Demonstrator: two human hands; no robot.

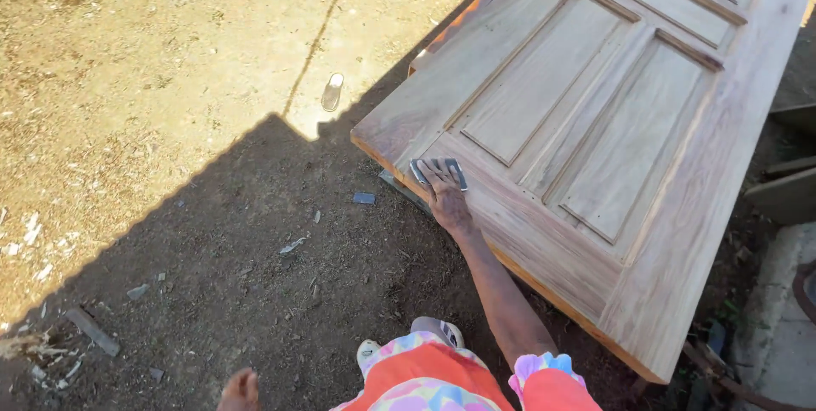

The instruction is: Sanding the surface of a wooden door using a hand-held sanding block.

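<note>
**Flat palm on a raw panelled door**

Near the lower corner of the door (595, 122), the right hand (446, 198) lay flat, fingers spread, pressing a small grey sanding pad (439, 170) against the bottom rail. An open, downward palm suited the job of keeping the pad tight to the wood, with the arm stretched out to reach it. The door itself lay sloped, raised off the ground (255, 275), which put its face within arm's reach; what propped it was hidden beneath. The left hand (240, 390) hung low at the picture's bottom edge, partly cut off, so I could not tell whether it was open or closed; it appeared to hold nothing. Far off on the sunlit dirt lay a lone sandal (332, 91). One shoe (438, 331) showed under the bright clothing. Dark shapes at the right edge were too cropped to identify.
</note>
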